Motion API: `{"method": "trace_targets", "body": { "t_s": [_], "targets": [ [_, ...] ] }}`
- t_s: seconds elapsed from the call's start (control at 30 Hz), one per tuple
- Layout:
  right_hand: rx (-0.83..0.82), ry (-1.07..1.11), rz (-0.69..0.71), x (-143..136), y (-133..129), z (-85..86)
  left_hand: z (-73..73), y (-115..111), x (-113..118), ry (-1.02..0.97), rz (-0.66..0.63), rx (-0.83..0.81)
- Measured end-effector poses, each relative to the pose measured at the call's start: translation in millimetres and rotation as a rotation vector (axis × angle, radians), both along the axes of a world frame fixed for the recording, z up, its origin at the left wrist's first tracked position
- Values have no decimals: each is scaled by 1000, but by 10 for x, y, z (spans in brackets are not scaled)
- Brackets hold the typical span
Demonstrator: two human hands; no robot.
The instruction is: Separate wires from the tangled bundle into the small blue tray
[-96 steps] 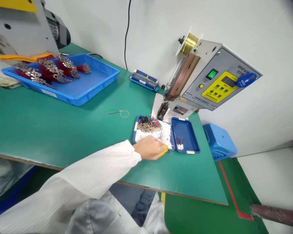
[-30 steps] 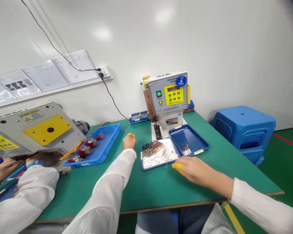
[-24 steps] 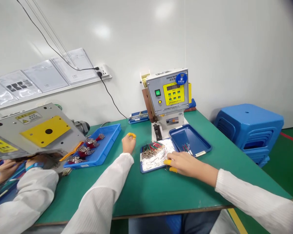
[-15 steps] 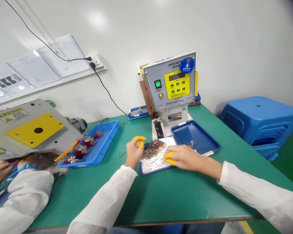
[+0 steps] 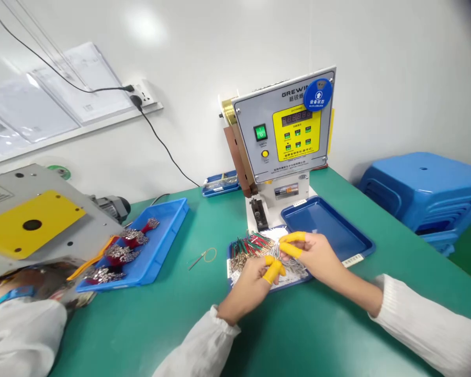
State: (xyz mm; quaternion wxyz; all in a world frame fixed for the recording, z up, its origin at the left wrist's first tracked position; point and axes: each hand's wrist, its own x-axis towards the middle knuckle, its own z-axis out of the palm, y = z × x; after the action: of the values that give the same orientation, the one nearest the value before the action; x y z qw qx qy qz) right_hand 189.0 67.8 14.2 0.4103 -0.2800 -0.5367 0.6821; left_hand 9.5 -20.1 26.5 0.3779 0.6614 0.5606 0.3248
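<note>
My left hand (image 5: pixel 257 283), with yellow finger cots, is closed in a pinch over the near side of a blue tray (image 5: pixel 292 284). What its fingertips hold is hidden. Just right of it, my right hand (image 5: pixel 317 257) pinches a few thin wires (image 5: pixel 276 250), whose pale strands show between the two hands. White paper-like strips line the tray. On them lies a bunch of red and green wires (image 5: pixel 249 245) with brass-coloured ends. A slim metal tool (image 5: pixel 197 261) rests on the table left of my hands, beside a thin yellow loop (image 5: pixel 210 255).
Behind the tray stands a grey machine (image 5: pixel 284 125) with a yellow panel. A second blue tray (image 5: pixel 325 225) is to its right. At left, a blue bin (image 5: pixel 167 230) holds several wire bundles, near another machine (image 5: pixel 43 214) and a person's sleeve (image 5: pixel 21 335). Blue stools (image 5: pixel 424 193) are stacked at right.
My left hand has moved right and nearer, off the left side of the tray, so the two hands now meet. The slim tool and yellow loop are uncovered. The camera view has shifted slightly.
</note>
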Motion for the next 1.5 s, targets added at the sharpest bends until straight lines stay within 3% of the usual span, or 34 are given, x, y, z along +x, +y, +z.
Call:
{"method": "trace_targets", "body": {
  "t_s": [0.1, 0.23, 0.37, 0.47, 0.53, 0.67, 0.77, 0.87, 1.0, 1.3, 1.5],
  "targets": [
    [3, 3, 29, -5, -66, -53, -73, 20, -22, -214, -47, -159],
    [46, -134, 154, 17, -174, -115, -170, 44, -33, -364, -58, -198],
    [283, -392, 282, 102, -262, -54, -190, 34, -49, -381, -136, -177],
    [455, -502, 280, 166, -265, 50, -180, 22, -63, -326, -178, -157],
    [485, -506, 283, 194, -248, 96, -171, 20, -53, -306, -198, -123],
    [352, -314, 324, 202, -241, 61, -167, 13, -4, -353, -222, -90],
    [222, -178, 356, 183, -263, -3, -207, -11, -2, -367, -157, -22],
    [155, -167, 401, 177, -279, -11, -267, -39, -34, -390, -128, 30],
    [82, -202, 456, 181, -300, 18, -297, -63, -55, -442, -160, -19],
    [59, -140, 390, 160, -346, -74, -258, -110, -39, -402, -44, -27],
    [119, -111, 447, 179, -321, -42, -221, -102, -50, -338, -154, -27]
  ]
}}
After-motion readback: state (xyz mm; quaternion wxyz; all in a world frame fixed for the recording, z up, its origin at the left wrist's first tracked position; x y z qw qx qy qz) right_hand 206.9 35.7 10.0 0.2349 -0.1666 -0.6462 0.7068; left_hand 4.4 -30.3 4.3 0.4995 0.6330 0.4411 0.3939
